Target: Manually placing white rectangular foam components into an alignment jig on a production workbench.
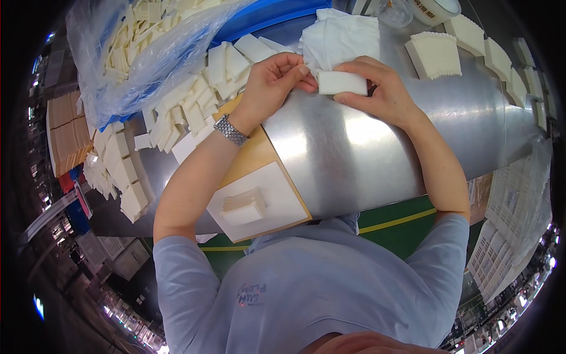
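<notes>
My right hand [383, 88] grips a small white rectangular block [342, 83] between thumb and fingers, its long side facing me. Beside the block's left end, my left hand [282, 79], with a metal watch on its wrist, has its thumb and forefinger pinched together. A corner of a folded white cloth [342, 38] reaches those fingertips and appears to be held in them. The rest of the cloth lies on the metal table just beyond both hands. Exactly how the left fingertips meet the block is partly hidden.
Many off-white strips [183, 109] are heaped at left beside a plastic-lined blue bin [265, 20]. A white board [265, 197] bearing stacked pieces lies near my left forearm. Fan-shaped stacks [433, 56] and a white tub [435, 9] stand on the metal table [336, 159] at right.
</notes>
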Motion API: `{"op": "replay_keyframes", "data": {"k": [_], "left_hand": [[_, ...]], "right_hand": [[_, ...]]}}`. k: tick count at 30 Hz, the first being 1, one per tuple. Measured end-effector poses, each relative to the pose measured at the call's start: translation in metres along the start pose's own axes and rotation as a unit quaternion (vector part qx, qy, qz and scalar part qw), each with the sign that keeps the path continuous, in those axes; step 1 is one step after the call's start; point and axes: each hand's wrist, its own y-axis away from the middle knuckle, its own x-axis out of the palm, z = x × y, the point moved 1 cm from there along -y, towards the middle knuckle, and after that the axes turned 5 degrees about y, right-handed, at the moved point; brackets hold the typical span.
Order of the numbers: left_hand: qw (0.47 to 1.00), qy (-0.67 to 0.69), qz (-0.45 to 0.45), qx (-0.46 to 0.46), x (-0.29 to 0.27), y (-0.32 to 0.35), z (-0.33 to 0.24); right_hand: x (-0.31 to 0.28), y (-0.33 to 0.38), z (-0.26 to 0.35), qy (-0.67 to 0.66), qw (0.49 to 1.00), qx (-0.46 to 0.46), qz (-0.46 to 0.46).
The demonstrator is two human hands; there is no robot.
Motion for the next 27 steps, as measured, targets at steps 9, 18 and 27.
{"op": "replay_keyframes", "data": {"k": [9,18,27], "left_hand": [[1.000,-0.013,0.018,-0.016,-0.001,0.001,-0.007],[1.000,0.027,0.014,-0.003,-0.001,-0.001,-0.005],[0.994,-0.086,0.049,0.043,0.003,0.003,-0.007]], "right_hand": [[-0.001,-0.001,0.000,0.012,1.000,-0.010,-0.010],[0.003,-0.002,-0.002,0.044,0.997,-0.049,-0.036],[0.004,-0.001,-0.005,0.072,0.994,-0.071,-0.044]]}}
